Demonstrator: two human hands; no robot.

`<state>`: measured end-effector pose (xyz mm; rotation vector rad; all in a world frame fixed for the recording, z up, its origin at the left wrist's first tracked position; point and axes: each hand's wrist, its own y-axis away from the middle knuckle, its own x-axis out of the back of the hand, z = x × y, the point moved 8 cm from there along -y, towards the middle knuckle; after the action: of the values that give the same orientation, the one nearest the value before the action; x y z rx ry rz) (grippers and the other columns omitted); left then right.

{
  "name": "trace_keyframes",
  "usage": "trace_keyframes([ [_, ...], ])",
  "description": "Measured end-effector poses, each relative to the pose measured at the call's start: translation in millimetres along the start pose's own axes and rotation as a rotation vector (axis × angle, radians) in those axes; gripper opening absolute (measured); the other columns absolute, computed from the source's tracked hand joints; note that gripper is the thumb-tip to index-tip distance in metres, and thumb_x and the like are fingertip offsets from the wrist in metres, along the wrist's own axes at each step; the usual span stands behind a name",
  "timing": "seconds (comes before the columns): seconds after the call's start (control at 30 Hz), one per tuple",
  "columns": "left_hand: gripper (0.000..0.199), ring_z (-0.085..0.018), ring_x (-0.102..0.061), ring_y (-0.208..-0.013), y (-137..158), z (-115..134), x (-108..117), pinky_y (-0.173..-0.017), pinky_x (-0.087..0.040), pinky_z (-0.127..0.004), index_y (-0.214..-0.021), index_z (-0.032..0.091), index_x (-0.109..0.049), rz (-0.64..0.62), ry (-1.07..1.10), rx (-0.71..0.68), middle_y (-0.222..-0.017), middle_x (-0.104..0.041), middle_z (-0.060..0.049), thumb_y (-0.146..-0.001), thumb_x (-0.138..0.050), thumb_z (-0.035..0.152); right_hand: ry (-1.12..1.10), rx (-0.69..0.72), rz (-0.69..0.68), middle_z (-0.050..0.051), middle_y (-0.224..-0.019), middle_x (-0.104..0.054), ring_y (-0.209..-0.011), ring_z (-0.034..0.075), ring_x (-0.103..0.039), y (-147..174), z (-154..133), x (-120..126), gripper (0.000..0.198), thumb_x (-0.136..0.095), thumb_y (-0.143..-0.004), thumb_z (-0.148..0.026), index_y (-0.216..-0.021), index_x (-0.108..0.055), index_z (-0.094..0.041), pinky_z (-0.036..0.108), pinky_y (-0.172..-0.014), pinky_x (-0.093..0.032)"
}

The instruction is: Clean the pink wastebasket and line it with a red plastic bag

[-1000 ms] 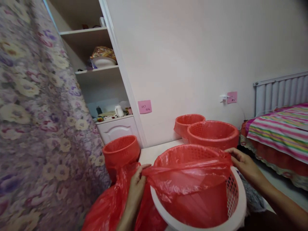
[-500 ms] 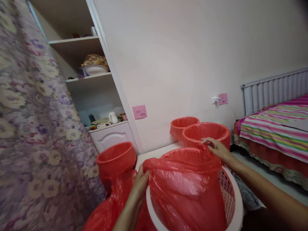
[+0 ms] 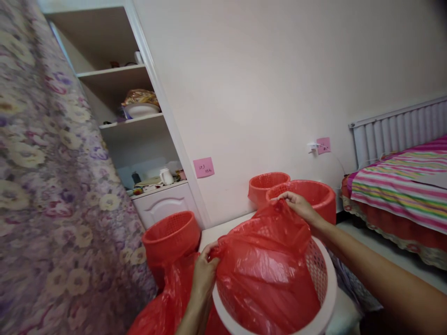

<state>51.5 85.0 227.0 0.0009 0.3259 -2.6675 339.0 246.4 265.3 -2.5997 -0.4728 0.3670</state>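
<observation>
A red plastic bag (image 3: 268,265) hangs inside and over the far rim of a pale pinkish-white perforated basket (image 3: 326,288). My left hand (image 3: 206,270) pinches the bag's edge at the basket's left side. At the far right side, my right hand (image 3: 296,204) grips another part of the bag and holds it raised above the rim. The near and right parts of the rim are uncovered. More red plastic bag (image 3: 164,298) lies bunched left of my left forearm.
Bag-lined baskets stand at the left (image 3: 171,237), at the back (image 3: 267,184) and at the back right (image 3: 323,193). A white tabletop (image 3: 223,226) runs along the wall. A floral curtain (image 3: 52,186) hangs left, and a bed (image 3: 401,186) stands right.
My right hand has moved left and slightly up, pulling the bag edge with it. The bag is now bunched higher at the far side, and more of the right rim shows.
</observation>
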Motion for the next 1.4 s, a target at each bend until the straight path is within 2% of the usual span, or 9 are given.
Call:
trace_keyframes([
  [0.13,0.029,-0.018,-0.07,-0.072,5.5,7.8,7.7,-0.068,-0.052,-0.028,-0.096,0.018,-0.061,0.004,-0.021,-0.055,-0.079,-0.074,0.001,-0.068,-0.062,0.018,-0.008,-0.037,0.043,0.003,-0.076,-0.069,-0.062,0.017,-0.061,2.8,0.3,23.7,0.025,-0.066,-0.067,-0.039,-0.084,-0.06,-0.021,0.029,-0.059,-0.047],
  [0.33,0.015,-0.024,-0.051,-0.124,4.1,59.8,7.0,-0.1,-0.04,-0.031,-0.084,0.02,-0.063,0.009,-0.103,-0.304,-0.133,-0.056,-0.003,-0.071,-0.068,0.024,0.13,-0.029,0.003,0.004,-0.082,-0.07,-0.071,0.018,-0.062,-8.9,-8.2,30.1,0.026,-0.062,-0.074,-0.043,-0.083,-0.069,-0.02,0.029,-0.066,-0.047],
  [0.53,0.01,-0.022,-0.049,-0.125,20.0,108.8,-15.7,-0.105,-0.036,-0.034,-0.09,0.024,-0.063,-0.149,-0.254,-0.621,-0.125,-0.06,-0.003,-0.08,-0.062,0.024,0.225,0.002,-0.038,0.003,-0.087,-0.072,-0.076,0.019,-0.06,-24.4,-8.6,13.2,0.02,-0.073,-0.054,-0.021,-0.074,-0.073,-0.021,0.029,-0.069,-0.045],
  [0.8,0.023,-0.019,-0.056,-0.108,8.2,100.1,58.1,-0.095,-0.041,-0.03,-0.091,0.022,-0.066,0.186,-0.08,-0.441,-0.107,-0.065,0.001,-0.068,-0.068,0.02,-0.057,-0.024,0.265,-0.002,-0.075,-0.068,-0.047,0.008,-0.044,-21.7,16.4,79.4,0.029,-0.062,-0.057,-0.02,-0.085,-0.07,-0.023,0.021,-0.042,-0.032],
  [1.03,0.025,-0.018,-0.053,-0.118,21.3,118.8,68.1,-0.087,-0.046,-0.018,-0.088,0.024,-0.066,0.181,0.102,-0.372,-0.112,-0.065,0.001,-0.068,-0.074,0.037,-0.296,0.007,0.299,-0.001,-0.086,-0.068,-0.062,0.008,-0.056,-5.7,-11.8,103.1,0.024,-0.074,-0.06,-0.021,-0.084,-0.068,-0.024,0.017,-0.051,-0.045],
  [1.13,0.063,-0.025,-0.044,-0.131,21.8,107.1,64.7,-0.091,-0.048,-0.024,-0.123,0.036,-0.055,0.075,0.074,-0.255,-0.135,-0.056,0.0,-0.064,-0.076,0.044,-0.294,-0.015,0.222,0.003,-0.109,-0.068,-0.086,0.011,-0.062,6.5,-23.8,104.0,0.034,-0.073,-0.072,-0.034,-0.105,-0.066,-0.027,0.019,-0.069,-0.051],
  [1.23,0.098,-0.032,-0.043,-0.133,21.6,80.5,57.0,-0.1,-0.046,-0.039,-0.139,0.039,-0.036,-0.087,0.048,-0.154,-0.145,-0.047,-0.005,-0.053,-0.081,0.05,-0.137,-0.077,0.048,0.01,-0.133,-0.054,-0.113,0.021,-0.057,15.3,-11.8,95.5,0.07,-0.075,-0.071,-0.043,-0.134,-0.047,-0.027,0.03,-0.088,-0.05],
  [1.33,0.097,-0.036,-0.048,-0.128,25.1,64.4,43.3,-0.103,-0.044,-0.047,-0.138,0.029,-0.041,-0.161,0.026,-0.113,-0.136,-0.057,-0.011,-0.052,-0.082,0.047,0.116,-0.035,-0.103,0.013,-0.152,-0.029,-0.119,0.028,-0.053,20.1,0.1,78.5,0.106,-0.082,-0.06,-0.035,-0.147,-0.021,-0.03,0.04,-0.093,-0.049],
  [1.4,0.086,-0.037,-0.054,-0.122,27.5,63.8,31.8,-0.101,-0.045,-0.049,-0.13,0.024,-0.052,-0.125,0.091,-0.065,-0.119,-0.069,-0.012,-0.052,-0.083,0.043,0.266,0.062,-0.14,0.01,-0.156,-0.02,-0.123,0.029,-0.049,22.9,-7.0,63.1,0.11,-0.08,-0.06,-0.026,-0.148,-0.015,-0.033,0.043,-0.098,-0.046],
])
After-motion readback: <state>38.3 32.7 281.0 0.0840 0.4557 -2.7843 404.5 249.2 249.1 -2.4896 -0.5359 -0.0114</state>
